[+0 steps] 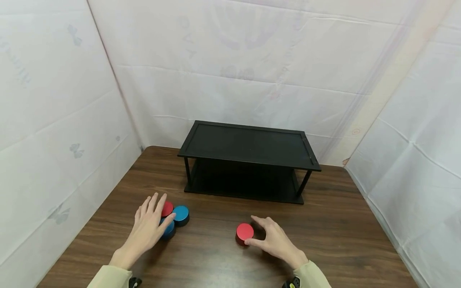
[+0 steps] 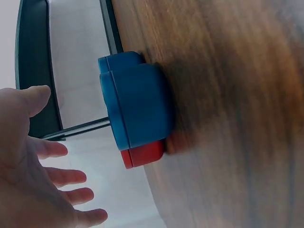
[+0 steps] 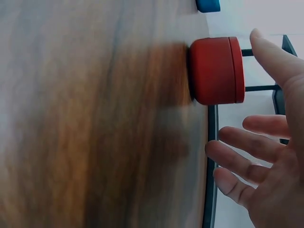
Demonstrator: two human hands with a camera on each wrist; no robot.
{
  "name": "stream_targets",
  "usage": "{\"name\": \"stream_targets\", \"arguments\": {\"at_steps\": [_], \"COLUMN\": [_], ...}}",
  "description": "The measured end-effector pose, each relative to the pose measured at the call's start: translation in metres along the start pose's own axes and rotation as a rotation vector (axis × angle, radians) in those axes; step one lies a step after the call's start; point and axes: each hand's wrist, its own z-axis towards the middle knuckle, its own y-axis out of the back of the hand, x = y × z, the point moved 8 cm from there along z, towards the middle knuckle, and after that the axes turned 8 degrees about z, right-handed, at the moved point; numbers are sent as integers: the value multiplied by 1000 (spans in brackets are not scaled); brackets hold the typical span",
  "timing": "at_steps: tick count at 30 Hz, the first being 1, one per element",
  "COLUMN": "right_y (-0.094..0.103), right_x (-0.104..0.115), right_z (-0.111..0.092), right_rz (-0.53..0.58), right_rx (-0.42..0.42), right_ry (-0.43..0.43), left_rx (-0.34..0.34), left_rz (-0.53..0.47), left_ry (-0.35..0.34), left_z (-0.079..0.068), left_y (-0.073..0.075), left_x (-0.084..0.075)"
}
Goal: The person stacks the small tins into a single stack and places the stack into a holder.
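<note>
Three short round containers stand close together on the left: one with a red lid [image 1: 167, 209], a blue one [image 1: 181, 214] beside it, and a nearer blue one [image 1: 169, 230] partly covered by my left hand [image 1: 145, 228]. That hand is spread above them. In the left wrist view, a gap separates its fingers from the nearer blue container [image 2: 140, 104]. Another red container [image 1: 245, 233] stands alone to the right. My right hand [image 1: 275, 240] is beside it, thumb and fingers apart. The right wrist view shows the thumb near the lid of this red container [image 3: 213, 71], without a grip.
A black two-level rack [image 1: 248, 146] stands at the back of the brown wooden table [image 1: 209, 256]. White sheeting [image 1: 230, 72] hangs behind the table and along both sides.
</note>
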Motion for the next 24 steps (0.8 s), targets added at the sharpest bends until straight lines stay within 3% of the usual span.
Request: {"name": "stream_targets", "arguments": {"at_steps": [8,15,24], "right_y": [-8,-11,-14], "right_x": [6,5,6], "right_z": [3,7,8], "right_rz": [-11,-21,-33], "right_rx": [26,40,45], "right_ry": [23,31,38], "left_rx": [-30,-6,173], "left_rz": [5,-9,-6], "left_ry": [25,77,208], "left_z": [-18,-31,-39], "left_y": [1,-4,-19], "left_x": [7,15,29]}}
